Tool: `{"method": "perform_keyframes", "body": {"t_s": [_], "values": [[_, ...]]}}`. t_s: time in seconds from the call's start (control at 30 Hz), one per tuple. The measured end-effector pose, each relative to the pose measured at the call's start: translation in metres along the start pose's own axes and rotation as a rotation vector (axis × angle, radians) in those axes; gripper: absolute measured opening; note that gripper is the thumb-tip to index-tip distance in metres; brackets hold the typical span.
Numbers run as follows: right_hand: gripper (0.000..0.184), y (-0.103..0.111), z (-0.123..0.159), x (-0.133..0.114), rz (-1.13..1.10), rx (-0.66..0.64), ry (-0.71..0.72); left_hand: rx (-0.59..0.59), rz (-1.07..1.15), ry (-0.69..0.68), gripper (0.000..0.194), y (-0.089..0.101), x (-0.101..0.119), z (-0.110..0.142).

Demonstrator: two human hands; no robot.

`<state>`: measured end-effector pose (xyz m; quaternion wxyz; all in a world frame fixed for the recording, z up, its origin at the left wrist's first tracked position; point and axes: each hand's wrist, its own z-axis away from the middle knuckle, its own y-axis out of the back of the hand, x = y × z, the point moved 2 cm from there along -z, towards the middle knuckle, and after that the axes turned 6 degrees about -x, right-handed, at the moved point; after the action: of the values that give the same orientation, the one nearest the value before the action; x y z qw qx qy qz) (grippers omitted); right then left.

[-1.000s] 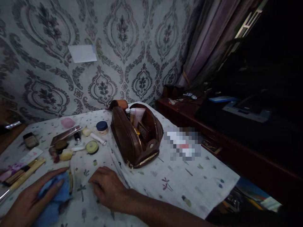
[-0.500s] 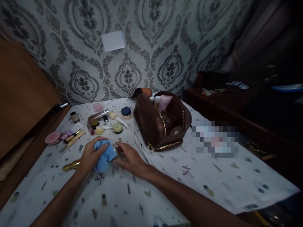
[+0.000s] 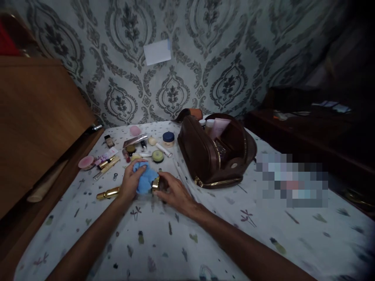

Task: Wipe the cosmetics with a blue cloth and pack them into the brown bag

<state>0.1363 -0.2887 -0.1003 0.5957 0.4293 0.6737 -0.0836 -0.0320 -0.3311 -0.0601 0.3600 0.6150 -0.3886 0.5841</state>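
Note:
My left hand [image 3: 129, 182] is closed on a crumpled blue cloth [image 3: 147, 178], thumb on top. Facing it, my right hand [image 3: 177, 195] grips a small gold-banded container [image 3: 156, 185]; its exact kind is unclear, as the fingers cover part of it. The cloth touches or nearly touches the gold band. Beside my left wrist lies a shiny gold tube [image 3: 108, 193], its right end hidden by the hand. To the right of both hands stands an open brown cosmetic bag [image 3: 195, 152] with a pink tube [image 3: 220, 127] and small bottles inside.
Beyond my hands lie scattered cosmetics: a blue-lidded jar [image 3: 168, 139], a green-topped round jar [image 3: 158, 156], a pink sponge [image 3: 135, 130], a pink round compact [image 3: 86, 162] and brushes [image 3: 107, 168]. A wooden cabinet [image 3: 38, 117] borders the left side. Pixelated items [image 3: 291, 181] lie right.
The view has turned left, so everything sits farther right. My right hand has shifted relative to the cloth, and the gold band in it now shows clearly. Both hands keep their hold.

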Motion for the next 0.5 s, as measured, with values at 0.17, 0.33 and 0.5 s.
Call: {"method": "perform_keyframes", "body": {"t_s": [0.17,0.33,0.5], "values": [[0.065,0.004,0.001,-0.006,-0.013,0.198,-0.006,-0.237,-0.492,-0.387,0.024,-0.011,0.011,0.018],[0.072,0.006,0.001,-0.003,-0.024,0.259,0.059,-0.273,-0.566,-0.462,0.031,-0.011,0.005,0.027],[0.08,0.005,-0.001,0.004,-0.029,0.16,0.048,-0.211,-0.462,-0.289,0.032,-0.003,-0.002,0.024]]}}
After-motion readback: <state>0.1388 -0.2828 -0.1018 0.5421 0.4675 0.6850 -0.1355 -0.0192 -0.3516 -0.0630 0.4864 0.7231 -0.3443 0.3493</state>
